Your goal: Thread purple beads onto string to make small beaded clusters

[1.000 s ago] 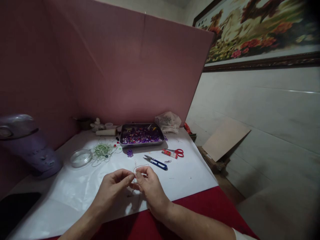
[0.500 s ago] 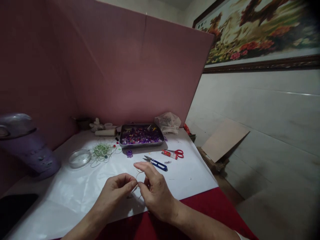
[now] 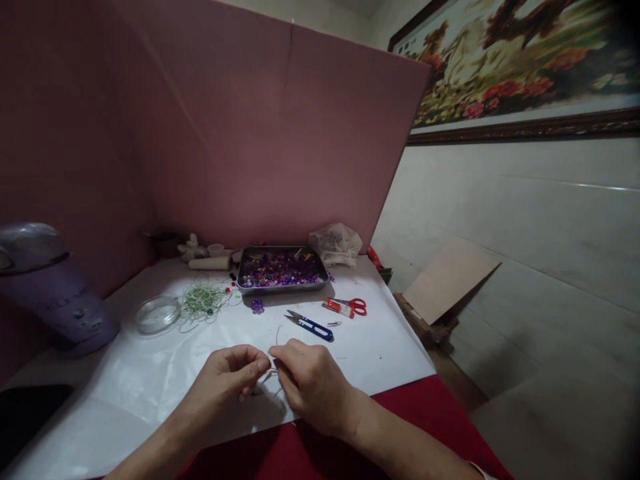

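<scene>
My left hand (image 3: pixel 233 377) pinches a thin pale cord (image 3: pixel 273 371) between thumb and forefinger. Close beside it, my right hand (image 3: pixel 313 377) has its fingers curled and pressed on the same cord, with one loose end sticking up past the fingertips. The stretch inside the fingers is hidden. Both hands are held just above the white sheet near the table's front. Beyond them lie blue-handled thread snips (image 3: pixel 311 327), a small silvery metal piece (image 3: pixel 334 324), a red and clear lighter (image 3: pixel 339 308) and red-handled scissors (image 3: pixel 357 306).
A metal tray (image 3: pixel 280 289) of purple beads stands at the back, beside a clear plastic bag (image 3: pixel 336 245). To the left are tangled green cord (image 3: pixel 204 300), a round clear dish (image 3: pixel 157 315) and a purple bottle (image 3: pixel 55 300). Red cloth (image 3: pixel 425 417) covers the front edge.
My right hand's raised forefinger has come down and curled onto the cord. The loop between the hands is now a free end pointing up. My left hand barely moved.
</scene>
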`<act>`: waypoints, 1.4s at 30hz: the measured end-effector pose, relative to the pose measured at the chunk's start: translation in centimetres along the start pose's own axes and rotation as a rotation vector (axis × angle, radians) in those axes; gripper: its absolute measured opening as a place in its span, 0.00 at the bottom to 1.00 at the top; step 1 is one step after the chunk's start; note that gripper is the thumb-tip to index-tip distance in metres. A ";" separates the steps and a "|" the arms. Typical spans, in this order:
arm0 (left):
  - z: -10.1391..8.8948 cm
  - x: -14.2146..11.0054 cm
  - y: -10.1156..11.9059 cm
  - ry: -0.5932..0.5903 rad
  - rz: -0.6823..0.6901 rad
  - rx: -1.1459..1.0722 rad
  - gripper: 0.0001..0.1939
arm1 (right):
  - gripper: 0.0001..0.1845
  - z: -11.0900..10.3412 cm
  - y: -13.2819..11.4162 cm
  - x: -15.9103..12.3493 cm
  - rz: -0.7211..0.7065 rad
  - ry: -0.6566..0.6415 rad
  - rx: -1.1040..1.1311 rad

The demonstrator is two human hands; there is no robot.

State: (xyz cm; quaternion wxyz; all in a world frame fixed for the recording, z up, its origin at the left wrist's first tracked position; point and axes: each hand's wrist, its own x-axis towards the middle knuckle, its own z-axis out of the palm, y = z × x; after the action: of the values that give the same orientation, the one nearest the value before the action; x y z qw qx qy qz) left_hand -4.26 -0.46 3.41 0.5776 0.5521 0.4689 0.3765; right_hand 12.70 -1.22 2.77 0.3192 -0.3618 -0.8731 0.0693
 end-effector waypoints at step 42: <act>-0.8 -0.2 -0.3 0.194 0.048 0.000 0.13 | 0.26 -0.8 -0.1 -0.2 0.108 -0.126 0.071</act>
State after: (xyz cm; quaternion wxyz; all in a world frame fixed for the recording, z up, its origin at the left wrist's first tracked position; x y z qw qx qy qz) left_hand -5.12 -0.44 3.20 0.5204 0.5239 0.5093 0.4419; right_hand 13.22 -1.52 3.29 0.2722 -0.3915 -0.8678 0.1401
